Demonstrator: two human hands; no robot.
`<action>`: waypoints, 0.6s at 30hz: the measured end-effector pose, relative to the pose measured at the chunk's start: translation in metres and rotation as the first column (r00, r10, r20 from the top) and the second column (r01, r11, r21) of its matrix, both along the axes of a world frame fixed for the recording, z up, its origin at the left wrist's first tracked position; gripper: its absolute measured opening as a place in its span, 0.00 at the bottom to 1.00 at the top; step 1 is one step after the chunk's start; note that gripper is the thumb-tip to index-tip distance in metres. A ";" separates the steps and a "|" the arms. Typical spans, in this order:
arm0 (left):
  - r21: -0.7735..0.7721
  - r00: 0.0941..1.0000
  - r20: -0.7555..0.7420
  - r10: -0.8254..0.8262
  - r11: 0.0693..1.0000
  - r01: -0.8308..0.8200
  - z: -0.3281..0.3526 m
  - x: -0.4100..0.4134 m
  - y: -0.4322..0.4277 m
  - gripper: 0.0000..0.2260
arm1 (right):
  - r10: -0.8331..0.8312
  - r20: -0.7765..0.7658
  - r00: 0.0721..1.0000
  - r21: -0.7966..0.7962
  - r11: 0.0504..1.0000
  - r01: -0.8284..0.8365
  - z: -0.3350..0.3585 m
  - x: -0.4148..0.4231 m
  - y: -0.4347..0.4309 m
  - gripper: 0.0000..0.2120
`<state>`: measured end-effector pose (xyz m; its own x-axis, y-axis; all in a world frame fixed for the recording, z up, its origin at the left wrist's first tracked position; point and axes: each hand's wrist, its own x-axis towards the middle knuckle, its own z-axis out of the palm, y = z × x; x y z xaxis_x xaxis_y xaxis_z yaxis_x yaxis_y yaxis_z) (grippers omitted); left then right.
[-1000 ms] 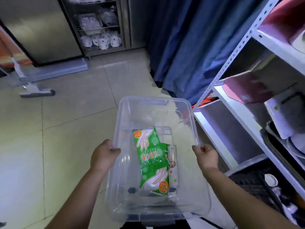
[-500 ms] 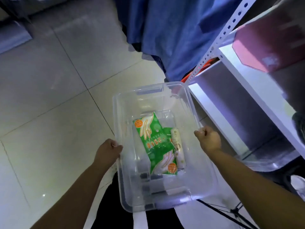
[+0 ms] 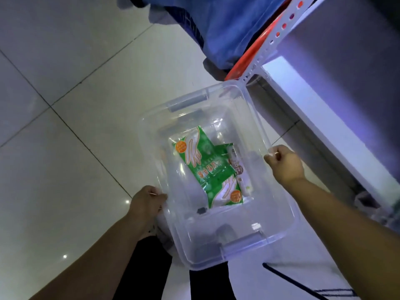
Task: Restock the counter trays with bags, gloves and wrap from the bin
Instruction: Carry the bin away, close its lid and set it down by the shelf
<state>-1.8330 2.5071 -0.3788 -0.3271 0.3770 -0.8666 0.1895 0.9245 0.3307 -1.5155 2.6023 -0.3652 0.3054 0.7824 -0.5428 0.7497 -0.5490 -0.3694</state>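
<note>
Hands grip the clear plastic bin (image 3: 279, 204): left hand (image 3: 147, 202), right hand (image 3: 285, 163) nearer the green glove packet (image 3: 207, 167) lying lengthwise inside.

The bin (image 3: 279, 215) is open-topped, its near half bare; the white shelf (image 3: 307, 118) crowds its right side, open floor (image 3: 71, 131) lies left.
</note>
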 end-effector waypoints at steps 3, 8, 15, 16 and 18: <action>-0.016 1.000 -0.021 0.007 1.000 -0.007 -0.031 0.009 0.007 0.05 | 0.032 0.018 0.999 -0.013 0.999 -0.032 -0.029 0.007 0.004 0.06; -0.016 1.000 -0.027 -0.004 1.000 0.004 -0.045 0.024 0.004 0.05 | -0.001 0.057 0.998 -0.020 1.000 0.002 -0.047 0.018 0.005 0.09; -0.015 0.941 -0.236 -0.244 0.969 0.248 -0.011 0.037 0.018 0.17 | 0.058 0.062 0.996 -0.028 0.998 -0.057 -0.012 0.021 -0.009 0.17; 0.022 0.924 -0.263 -0.278 0.955 0.294 0.000 0.040 0.024 0.18 | 0.063 0.072 0.995 -0.002 0.998 -0.063 0.001 0.022 -0.014 0.16; 0.098 0.881 -0.303 -0.362 0.908 0.407 0.022 0.049 0.035 0.16 | 0.035 0.094 0.995 0.083 0.996 -0.043 0.030 0.028 -0.026 0.13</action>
<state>-1.7845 2.5420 -0.3566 -0.3428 0.6426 -0.6852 0.6228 0.7015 0.3463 -1.4876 2.5764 -0.3348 0.3193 0.8368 -0.4448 0.8030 -0.4881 -0.3420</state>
